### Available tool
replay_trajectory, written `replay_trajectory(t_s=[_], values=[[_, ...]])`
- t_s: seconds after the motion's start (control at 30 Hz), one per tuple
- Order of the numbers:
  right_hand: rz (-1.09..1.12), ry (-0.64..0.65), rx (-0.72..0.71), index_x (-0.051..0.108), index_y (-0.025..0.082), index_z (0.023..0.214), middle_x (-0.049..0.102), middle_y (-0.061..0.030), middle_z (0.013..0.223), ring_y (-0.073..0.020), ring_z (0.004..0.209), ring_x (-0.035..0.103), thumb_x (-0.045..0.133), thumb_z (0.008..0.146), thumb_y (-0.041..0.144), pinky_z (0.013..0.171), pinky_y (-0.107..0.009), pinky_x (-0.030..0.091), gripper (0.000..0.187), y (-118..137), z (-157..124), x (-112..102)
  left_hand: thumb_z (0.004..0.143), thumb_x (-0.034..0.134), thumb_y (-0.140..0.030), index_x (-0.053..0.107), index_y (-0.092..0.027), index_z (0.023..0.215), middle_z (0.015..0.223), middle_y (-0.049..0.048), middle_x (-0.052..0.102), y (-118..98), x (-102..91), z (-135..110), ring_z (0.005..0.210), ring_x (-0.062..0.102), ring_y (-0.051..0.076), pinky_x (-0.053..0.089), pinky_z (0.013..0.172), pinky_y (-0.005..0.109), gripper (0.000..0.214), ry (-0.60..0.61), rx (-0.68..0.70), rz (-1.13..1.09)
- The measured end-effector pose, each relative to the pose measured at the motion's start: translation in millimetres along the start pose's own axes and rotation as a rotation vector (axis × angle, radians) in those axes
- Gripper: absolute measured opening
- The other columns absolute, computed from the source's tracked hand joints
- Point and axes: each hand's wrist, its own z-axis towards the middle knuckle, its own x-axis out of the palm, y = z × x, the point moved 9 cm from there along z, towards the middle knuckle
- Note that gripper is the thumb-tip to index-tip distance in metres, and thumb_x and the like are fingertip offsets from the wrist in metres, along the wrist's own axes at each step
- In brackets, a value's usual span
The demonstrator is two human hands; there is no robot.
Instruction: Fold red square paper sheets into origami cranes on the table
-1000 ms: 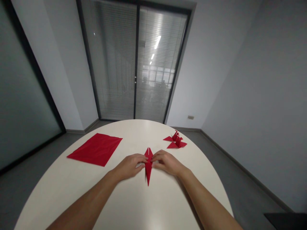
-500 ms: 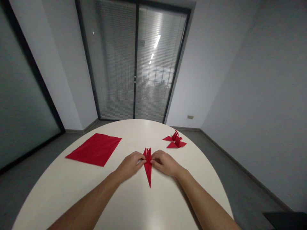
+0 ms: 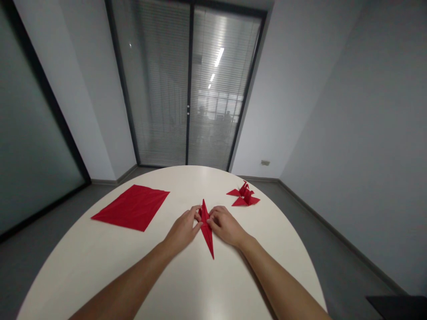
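Observation:
A narrow, pointed piece of folded red origami paper (image 3: pixel 208 235) lies between both hands at the middle of the table. One sharp tip points away from me and another towards me. At its left edge, my left hand (image 3: pixel 183 231) holds the paper between thumb and fingers. From the other side, my right hand (image 3: pixel 227 226) pinches the right edge, with the thumb on the paper. The fingertips partly cover the middle folds.
A flat red paper sheet (image 3: pixel 133 208) lies on the white round table (image 3: pixel 176 289) at the left. Folded red paper cranes (image 3: pixel 246 198) sit close together at the right, near the far rim. A dark object (image 3: pixel 396 306) shows at the lower right.
The paper's far end has gone from a split end with separate points to a single long tip. Its near tip has shifted slightly right. The left fingers have opened a little.

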Motion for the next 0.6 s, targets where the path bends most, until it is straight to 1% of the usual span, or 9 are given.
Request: replay_trajectory(t_s=[0.27,0.47,0.53,0.6], values=[[0.012,-0.009,0.003,0.062,0.019,0.078,0.065,-0.0065,0.089,-0.0234,0.098,0.058,0.058,0.095,0.021,0.093,-0.038,0.045,0.018,-7.7,0.9,3.4,0.089,0.06,-0.016,0.046,-0.022,0.134,0.098,0.0032,0.069,-4.0,-0.7,-0.2,0.098,0.065,0.022,0.05,0.091,0.037,0.047,0.024,0.002,0.027],[0.006,-0.034,0.038,0.061,0.018,0.077,0.065,-0.0057,0.086,-0.0228,0.095,0.058,0.061,0.092,0.019,0.091,-0.037,0.044,0.015,-8.4,2.0,1.8,0.09,0.06,-0.016,0.049,-0.023,0.135,0.098,0.0033,0.069,-6.8,-2.2,-0.3,0.098,0.065,0.022,0.05,0.092,0.037,0.047,0.012,0.025,0.052],[0.006,-0.039,0.047,0.061,0.018,0.076,0.064,-0.005,0.084,-0.0223,0.093,0.058,0.062,0.091,0.019,0.09,-0.036,0.045,0.014,-9.5,2.2,2.3,0.09,0.059,-0.016,0.053,-0.023,0.132,0.099,0.0037,0.07,-9.8,-3.2,-0.7,0.099,0.064,0.022,0.05,0.093,0.038,0.043,0.009,0.047,0.082],[0.01,-0.053,0.071,0.062,0.018,0.077,0.063,-0.0044,0.082,-0.0221,0.091,0.058,0.064,0.089,0.02,0.087,-0.035,0.045,0.012,-12.9,1.8,2.2,0.091,0.058,-0.016,0.063,-0.023,0.12,0.103,0.0051,0.069,-15.1,-2.7,-1.4,0.101,0.064,0.023,0.05,0.094,0.038,0.03,0.026,0.081,0.116]])
